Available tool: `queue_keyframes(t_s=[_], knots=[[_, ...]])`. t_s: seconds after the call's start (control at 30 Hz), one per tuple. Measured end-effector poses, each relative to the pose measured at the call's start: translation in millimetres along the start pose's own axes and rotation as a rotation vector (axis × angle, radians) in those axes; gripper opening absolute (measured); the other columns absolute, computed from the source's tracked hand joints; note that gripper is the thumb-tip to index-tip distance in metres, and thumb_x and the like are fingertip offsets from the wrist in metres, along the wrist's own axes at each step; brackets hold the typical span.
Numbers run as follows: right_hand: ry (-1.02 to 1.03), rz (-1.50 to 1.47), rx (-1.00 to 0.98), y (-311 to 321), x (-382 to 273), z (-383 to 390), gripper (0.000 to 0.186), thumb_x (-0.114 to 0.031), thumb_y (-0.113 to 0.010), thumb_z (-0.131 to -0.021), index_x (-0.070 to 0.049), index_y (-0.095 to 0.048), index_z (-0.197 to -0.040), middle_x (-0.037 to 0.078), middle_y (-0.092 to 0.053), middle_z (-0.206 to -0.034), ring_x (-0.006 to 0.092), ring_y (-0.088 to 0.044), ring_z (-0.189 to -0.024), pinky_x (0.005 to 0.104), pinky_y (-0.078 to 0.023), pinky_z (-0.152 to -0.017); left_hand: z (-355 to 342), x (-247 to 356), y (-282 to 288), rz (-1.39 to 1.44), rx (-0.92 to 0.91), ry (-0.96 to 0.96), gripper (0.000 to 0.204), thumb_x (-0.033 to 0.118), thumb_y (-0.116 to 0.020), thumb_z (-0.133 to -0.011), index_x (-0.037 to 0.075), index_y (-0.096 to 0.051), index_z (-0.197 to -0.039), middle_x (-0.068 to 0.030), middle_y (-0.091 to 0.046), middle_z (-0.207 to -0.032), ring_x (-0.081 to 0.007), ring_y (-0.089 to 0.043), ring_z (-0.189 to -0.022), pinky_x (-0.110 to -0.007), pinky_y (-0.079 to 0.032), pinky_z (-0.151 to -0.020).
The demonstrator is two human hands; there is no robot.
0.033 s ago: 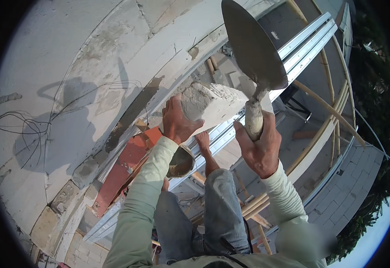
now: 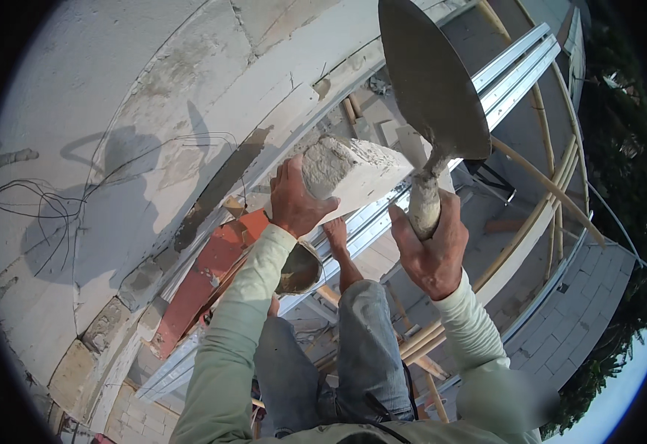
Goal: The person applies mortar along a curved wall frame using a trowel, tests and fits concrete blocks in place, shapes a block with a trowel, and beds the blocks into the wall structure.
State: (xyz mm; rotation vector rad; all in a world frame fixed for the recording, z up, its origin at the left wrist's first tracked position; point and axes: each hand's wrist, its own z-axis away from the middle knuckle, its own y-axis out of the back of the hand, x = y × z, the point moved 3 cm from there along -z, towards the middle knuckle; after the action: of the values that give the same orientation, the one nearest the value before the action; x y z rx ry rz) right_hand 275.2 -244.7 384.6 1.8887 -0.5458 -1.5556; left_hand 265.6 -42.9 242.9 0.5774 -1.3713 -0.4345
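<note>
My left hand is closed round the near left end of a pale, rough-ended masonry block. The block is held in the air, its broken grey end turned toward the wall. In my right hand is the mortar-crusted handle of a trowel. Its broad grey blade points up and away, just right of the block. Below my left wrist sits a bucket, whose contents I cannot make out. A dark, damp-looking strip runs along the wall top left of my left hand.
Pale masonry wall fills the left, with looped thin wire on it. Metal channels run diagonally beneath me, beside a red beam. Wooden poles and a lower block wall lie to the right.
The trowel blade has swung slightly to the right, and my right hand has shifted a little with it. My left hand and the block have hardly moved.
</note>
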Motion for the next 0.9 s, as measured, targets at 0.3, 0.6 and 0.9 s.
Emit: queue_keyframes(t_s=[0.3,0.6,0.9], knots=[[-0.086,0.102,-0.167,-15.7,15.8,-1.9,0.031,-0.011,-0.070,-0.077,0.000,-0.048,-0.095,0.022,-0.062,-0.077,0.0391,-0.065,-0.067,0.0428,-0.051,-0.056,2.2,-1.5,-1.3,-0.029,-0.053,0.071,0.090,0.027,-0.084,-0.054,-0.002,-0.039,-0.126,-0.0198,-0.050,-0.118,-0.0371,-0.048,-0.113,-0.047,-0.036,-0.098],[-0.164,0.229,-0.410,-29.0,11.7,-2.1,0.031,-0.014,-0.069,-0.076,-0.001,-0.047,-0.093,0.022,-0.061,-0.078,0.0396,-0.065,-0.069,0.0445,-0.051,-0.056,-0.3,-8.5,-1.8,-0.043,-0.051,0.084,0.092,0.028,-0.082,-0.054,-0.003,-0.038,-0.128,-0.0208,-0.050,-0.121,-0.0367,-0.047,-0.115,-0.048,-0.036,-0.099],[-0.161,0.252,-0.197,-36.0,31.7,-3.1,0.032,-0.011,-0.071,-0.077,-0.001,-0.047,-0.096,0.022,-0.061,-0.078,0.0418,-0.063,-0.067,0.0459,-0.049,-0.056,5.2,-9.2,2.9,-0.031,-0.039,0.066,0.097,0.027,-0.086,-0.052,-0.003,-0.037,-0.130,-0.0241,-0.050,-0.121,-0.0402,-0.048,-0.115,-0.046,-0.039,-0.099]])
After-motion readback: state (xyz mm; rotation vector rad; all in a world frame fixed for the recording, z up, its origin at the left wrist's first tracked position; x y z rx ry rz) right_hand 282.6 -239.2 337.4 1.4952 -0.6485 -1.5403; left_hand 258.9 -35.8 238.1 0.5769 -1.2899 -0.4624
